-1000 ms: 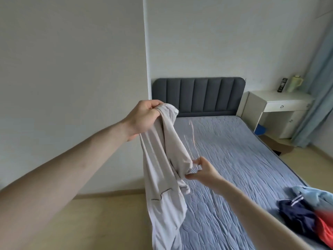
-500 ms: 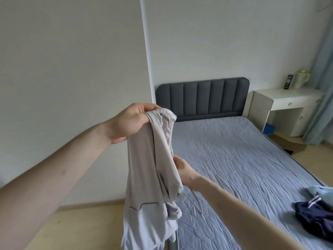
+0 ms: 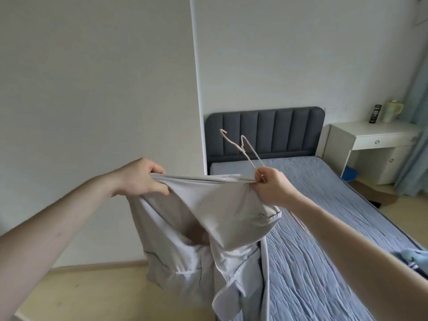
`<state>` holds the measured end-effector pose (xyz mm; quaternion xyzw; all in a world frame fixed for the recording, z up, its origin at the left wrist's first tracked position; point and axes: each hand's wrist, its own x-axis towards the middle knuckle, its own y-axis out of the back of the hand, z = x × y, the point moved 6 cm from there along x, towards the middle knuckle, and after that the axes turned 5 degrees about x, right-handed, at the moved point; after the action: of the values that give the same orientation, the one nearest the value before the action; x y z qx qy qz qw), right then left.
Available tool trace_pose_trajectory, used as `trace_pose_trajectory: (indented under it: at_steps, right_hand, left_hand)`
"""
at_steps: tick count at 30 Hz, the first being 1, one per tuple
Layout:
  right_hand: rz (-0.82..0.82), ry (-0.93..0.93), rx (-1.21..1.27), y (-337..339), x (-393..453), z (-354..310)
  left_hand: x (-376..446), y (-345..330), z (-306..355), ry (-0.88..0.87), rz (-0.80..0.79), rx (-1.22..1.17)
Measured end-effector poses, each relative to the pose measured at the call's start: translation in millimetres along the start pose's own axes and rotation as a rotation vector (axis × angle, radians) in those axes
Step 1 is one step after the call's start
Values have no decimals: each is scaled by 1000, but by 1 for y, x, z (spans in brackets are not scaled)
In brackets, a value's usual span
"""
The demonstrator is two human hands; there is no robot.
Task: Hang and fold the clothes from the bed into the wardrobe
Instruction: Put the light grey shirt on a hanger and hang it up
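Bedroom, blue bed (image 3: 324,228) ahead. We stretch a grey garment (image 3: 208,223) above its edge: left hand (image 3: 141,177) gripping fabric, right hand (image 3: 273,188) pinching fabric plus wire hangers (image 3: 245,149), which may snag or slip.

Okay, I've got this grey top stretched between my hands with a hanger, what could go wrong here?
The right hand pinches both the wire hanger and the grey garment, so either might slip. The hanger sticks up outside the fabric and could snag it. The long hanging part might drag on the floor.
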<state>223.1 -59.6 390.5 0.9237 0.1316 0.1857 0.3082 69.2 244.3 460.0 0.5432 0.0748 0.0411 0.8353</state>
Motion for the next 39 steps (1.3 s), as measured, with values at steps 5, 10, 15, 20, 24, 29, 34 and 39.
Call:
trace_pose_trajectory:
  at_steps: [5, 10, 15, 20, 24, 29, 34, 39]
  right_hand:
    - [87, 66, -65, 48, 13, -12]
    - [148, 0, -51, 70, 25, -7]
    - [7, -30, -56, 65, 17, 13]
    - [-43, 11, 28, 59, -15, 5]
    - [-99, 47, 96, 54, -53, 0]
    - [-110, 81, 110, 47, -80, -4]
    - [-155, 100, 138, 38, -92, -15]
    - [-182, 126, 170, 35, -96, -28]
  left_hand:
    - [17, -8, 3, -19, 75, 38]
    - [41, -23, 12, 35, 165, -20]
    - [57, -23, 19, 96, 101, -641]
    - [72, -23, 11, 136, 85, -609]
    - [77, -20, -22, 214, 178, -454]
    - [79, -23, -63, 319, 258, -367]
    - [78, -22, -66, 317, 298, -376]
    - [81, -12, -64, 287, 353, -384]
